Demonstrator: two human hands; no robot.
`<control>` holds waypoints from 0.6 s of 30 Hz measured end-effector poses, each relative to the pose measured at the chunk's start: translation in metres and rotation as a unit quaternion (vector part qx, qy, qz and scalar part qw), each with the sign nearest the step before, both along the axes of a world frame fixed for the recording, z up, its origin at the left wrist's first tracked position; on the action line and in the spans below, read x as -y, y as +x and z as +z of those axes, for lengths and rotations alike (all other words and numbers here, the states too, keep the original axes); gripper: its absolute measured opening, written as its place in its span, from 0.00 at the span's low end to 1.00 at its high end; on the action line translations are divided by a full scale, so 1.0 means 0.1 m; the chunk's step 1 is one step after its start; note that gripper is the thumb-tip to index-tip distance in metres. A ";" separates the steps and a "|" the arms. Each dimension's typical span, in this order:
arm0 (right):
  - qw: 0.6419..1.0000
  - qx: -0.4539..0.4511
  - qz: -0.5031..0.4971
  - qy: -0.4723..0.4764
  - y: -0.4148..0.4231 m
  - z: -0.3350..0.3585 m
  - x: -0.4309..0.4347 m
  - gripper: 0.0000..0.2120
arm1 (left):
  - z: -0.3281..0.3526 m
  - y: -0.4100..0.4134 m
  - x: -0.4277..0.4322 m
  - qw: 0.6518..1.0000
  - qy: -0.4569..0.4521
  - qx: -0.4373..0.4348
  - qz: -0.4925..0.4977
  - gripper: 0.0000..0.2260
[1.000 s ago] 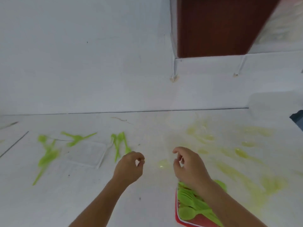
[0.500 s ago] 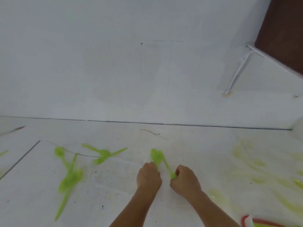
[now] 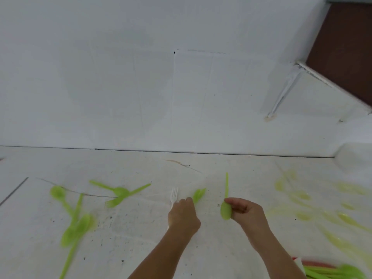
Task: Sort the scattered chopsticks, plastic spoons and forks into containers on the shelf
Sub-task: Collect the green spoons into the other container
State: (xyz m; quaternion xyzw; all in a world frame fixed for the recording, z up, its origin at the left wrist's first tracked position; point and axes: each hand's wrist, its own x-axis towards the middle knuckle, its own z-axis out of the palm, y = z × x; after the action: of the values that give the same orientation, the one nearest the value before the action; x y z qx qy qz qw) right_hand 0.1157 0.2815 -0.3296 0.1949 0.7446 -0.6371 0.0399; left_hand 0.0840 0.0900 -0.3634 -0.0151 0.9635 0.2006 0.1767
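Green plastic spoon [image 3: 225, 211] in the right hand [image 3: 248, 213], above the white surface [image 3: 141, 228].
Fingers pinch its bowl; the handle points straight away, toward the wall [image 3: 181, 97] seam. Left hand [image 3: 184, 216] lies curled beside a white fork [image 3: 174, 195]; its grip I cannot tell.
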 end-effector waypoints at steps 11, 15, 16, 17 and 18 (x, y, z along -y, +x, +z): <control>0.999 -0.041 0.022 0.010 -0.26 0.23 0.57 0.14 | 0.46 0.58 0.41 0.891 0.413 0.023 0.186 0.09; 0.980 0.057 0.001 -0.190 -0.19 0.24 1.16 0.12 | 0.61 0.82 0.61 0.885 0.430 -0.004 0.180 0.10; 0.979 0.062 -0.001 -0.194 -0.17 0.22 1.30 0.12 | 0.62 0.87 0.67 0.889 0.423 -0.008 0.176 0.10; 0.979 0.065 -0.001 -0.191 -0.16 0.19 1.42 0.12 | 0.61 0.91 0.74 0.890 0.420 -0.009 0.179 0.11; 0.980 0.066 0.002 -0.189 -0.14 0.17 1.56 0.10 | 0.60 0.95 0.83 0.889 0.419 -0.010 0.184 0.11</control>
State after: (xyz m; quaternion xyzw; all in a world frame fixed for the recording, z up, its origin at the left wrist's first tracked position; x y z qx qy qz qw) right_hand 0.1022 0.1257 -0.3124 0.2242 0.6069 -0.7521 0.1259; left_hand 0.1793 0.0069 -0.3033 -0.1146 0.7713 0.6151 0.1164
